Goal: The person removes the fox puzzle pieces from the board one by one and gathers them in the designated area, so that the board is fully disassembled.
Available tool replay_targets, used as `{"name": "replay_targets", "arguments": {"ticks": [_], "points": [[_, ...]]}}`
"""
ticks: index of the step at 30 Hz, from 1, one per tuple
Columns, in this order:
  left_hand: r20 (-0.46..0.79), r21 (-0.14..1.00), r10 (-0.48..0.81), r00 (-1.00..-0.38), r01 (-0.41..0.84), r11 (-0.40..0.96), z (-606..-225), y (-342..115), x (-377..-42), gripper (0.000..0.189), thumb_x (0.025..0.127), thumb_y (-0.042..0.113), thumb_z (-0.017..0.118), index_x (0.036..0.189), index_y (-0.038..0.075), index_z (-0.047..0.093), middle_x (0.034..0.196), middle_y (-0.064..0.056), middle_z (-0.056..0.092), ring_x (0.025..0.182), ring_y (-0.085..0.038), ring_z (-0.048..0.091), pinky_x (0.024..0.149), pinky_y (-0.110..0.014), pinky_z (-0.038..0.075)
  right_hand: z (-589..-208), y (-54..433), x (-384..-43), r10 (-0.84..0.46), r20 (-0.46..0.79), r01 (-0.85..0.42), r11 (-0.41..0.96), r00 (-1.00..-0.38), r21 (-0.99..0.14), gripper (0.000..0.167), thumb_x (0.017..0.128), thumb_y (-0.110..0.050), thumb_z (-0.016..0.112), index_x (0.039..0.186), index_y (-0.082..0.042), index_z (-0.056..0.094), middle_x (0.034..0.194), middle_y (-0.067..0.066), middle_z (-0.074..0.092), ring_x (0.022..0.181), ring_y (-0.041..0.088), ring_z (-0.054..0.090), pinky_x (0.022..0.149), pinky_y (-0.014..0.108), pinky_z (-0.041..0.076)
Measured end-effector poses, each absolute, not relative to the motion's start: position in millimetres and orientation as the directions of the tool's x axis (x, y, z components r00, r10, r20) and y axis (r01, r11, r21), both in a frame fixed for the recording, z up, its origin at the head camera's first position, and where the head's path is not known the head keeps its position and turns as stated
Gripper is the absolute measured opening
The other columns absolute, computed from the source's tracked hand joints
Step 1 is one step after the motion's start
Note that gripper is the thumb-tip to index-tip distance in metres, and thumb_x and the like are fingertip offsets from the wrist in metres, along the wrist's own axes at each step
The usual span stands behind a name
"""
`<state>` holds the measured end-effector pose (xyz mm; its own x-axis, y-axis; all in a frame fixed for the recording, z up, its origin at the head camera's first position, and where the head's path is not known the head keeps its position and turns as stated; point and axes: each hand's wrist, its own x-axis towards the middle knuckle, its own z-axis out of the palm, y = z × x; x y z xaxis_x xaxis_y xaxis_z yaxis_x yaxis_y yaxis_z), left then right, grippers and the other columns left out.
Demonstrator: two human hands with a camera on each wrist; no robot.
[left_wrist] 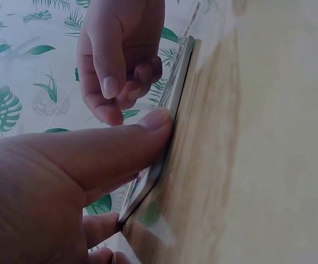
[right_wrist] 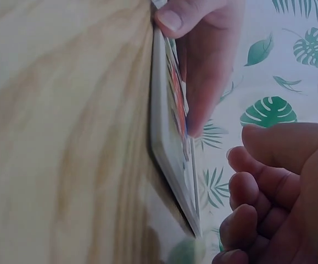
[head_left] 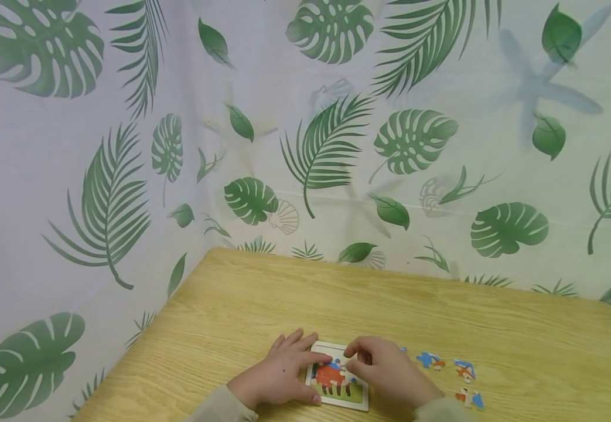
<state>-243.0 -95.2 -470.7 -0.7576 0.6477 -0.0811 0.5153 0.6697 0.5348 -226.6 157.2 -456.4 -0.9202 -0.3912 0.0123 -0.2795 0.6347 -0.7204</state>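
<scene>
A small jigsaw puzzle in a white-rimmed tray (head_left: 345, 404) lies on the table, showing a red and blue picture over a green strip. My left hand (head_left: 279, 375) lies spread along its left side. The left thumb presses the rim, and the index finger reaches onto the pieces. Over the right part of the tray hovers my right hand (head_left: 389, 370), fingers loosely bent. Nothing shows between its thumb and fingers in the right wrist view, where the tray edge (right_wrist: 159, 110) stands apart from them.
Several loose jigsaw pieces lie right of the right hand, among them a blue one (head_left: 426, 360), one with a red shape (head_left: 464, 370) and one nearer the front (head_left: 470, 398). Leaf-printed curtains (head_left: 326, 228) hang behind and left of the wooden table (head_left: 294, 293).
</scene>
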Motion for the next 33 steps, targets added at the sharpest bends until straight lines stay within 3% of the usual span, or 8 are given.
{"name": "replay_targets", "arguments": {"ticks": [14,25,33], "points": [[-0.08,0.554,0.653,-0.753,0.511,0.657,-471,-96,-243,0.066,0.082,0.049,0.08,0.143,0.036,0.058,0.164,-0.006,0.03,0.152,-0.039,0.014,0.116,-0.067,0.009,-470,141,-232,-0.376,-0.039,-0.228,0.638,-0.926,-0.736,0.021,0.092,-0.023,0.072,0.111,-0.015,0.069,0.077,-0.002,0.057,0.065,0.015,0.051,0.055,0.028,0.041],[-0.082,0.558,0.658,-0.748,0.513,0.652,-469,-96,-242,0.065,0.083,0.047,0.08,0.143,0.035,0.059,0.163,-0.008,0.03,0.152,-0.039,0.014,0.116,-0.068,0.009,-476,136,-230,-0.337,-0.095,-0.167,0.667,-0.937,-0.726,0.021,0.092,-0.03,0.075,0.108,-0.017,0.07,0.075,-0.002,0.057,0.063,0.016,0.052,0.053,0.029,0.041],[-0.073,0.547,0.653,-0.754,0.517,0.658,-472,-96,-244,0.066,0.082,0.049,0.08,0.143,0.036,0.059,0.163,-0.007,0.03,0.152,-0.039,0.014,0.116,-0.068,0.009,-479,134,-228,-0.326,-0.053,-0.2,0.69,-0.944,-0.696,0.024,0.091,-0.033,0.077,0.107,-0.018,0.068,0.073,-0.003,0.055,0.061,0.015,0.05,0.053,0.029,0.04]]}}
